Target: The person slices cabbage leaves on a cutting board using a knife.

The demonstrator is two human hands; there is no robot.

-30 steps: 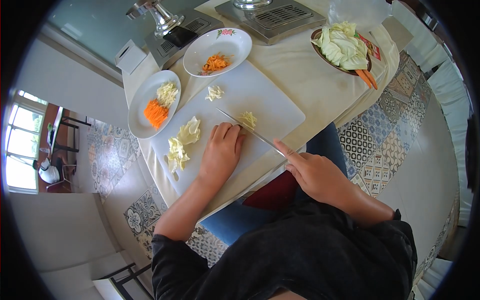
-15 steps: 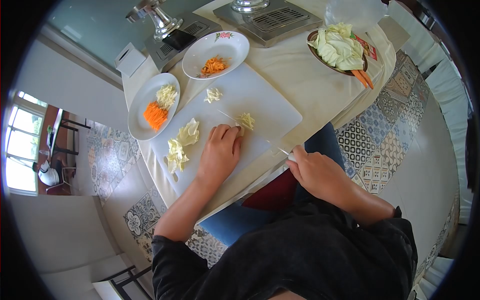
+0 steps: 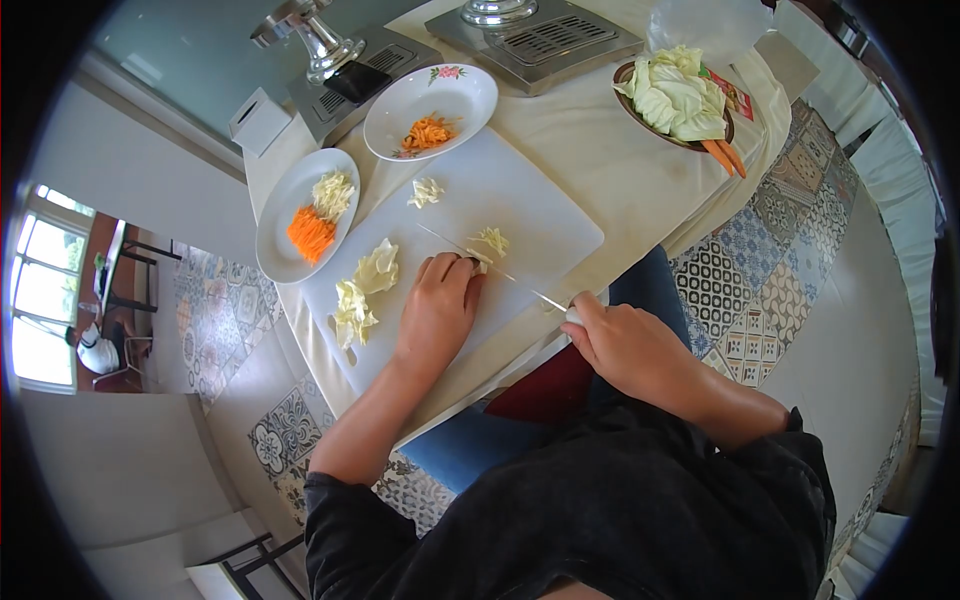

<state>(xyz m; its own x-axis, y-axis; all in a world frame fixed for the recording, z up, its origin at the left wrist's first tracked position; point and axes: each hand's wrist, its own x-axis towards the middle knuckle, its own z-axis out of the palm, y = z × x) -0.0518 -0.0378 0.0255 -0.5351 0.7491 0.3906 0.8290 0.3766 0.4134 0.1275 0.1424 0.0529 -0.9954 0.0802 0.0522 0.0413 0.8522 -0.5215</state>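
My right hand (image 3: 625,340) is closed round the handle of a knife (image 3: 490,264), whose blade lies across the white cutting board (image 3: 545,205). The fingers of my left hand (image 3: 438,305) are bent and pressed on a small pale cabbage piece (image 3: 481,265) beside the blade. Thin cabbage shreds (image 3: 492,240) lie just beyond the blade. Another small pile of cut cabbage (image 3: 426,192) sits farther up the board. Loose cabbage leaves (image 3: 366,285) rest left of my left hand.
An oval plate (image 3: 275,240) holds shredded carrot and cabbage. Above the board, a flowered bowl (image 3: 470,95) holds carrot strips. A brown bowl (image 3: 625,75) at the back right holds cabbage and carrots. Metal stands (image 3: 555,40) line the back. A seated person (image 3: 97,352) is far left.
My right hand has shifted slightly down and left with the knife. The blade has moved from beside the shreds toward my left fingertips.
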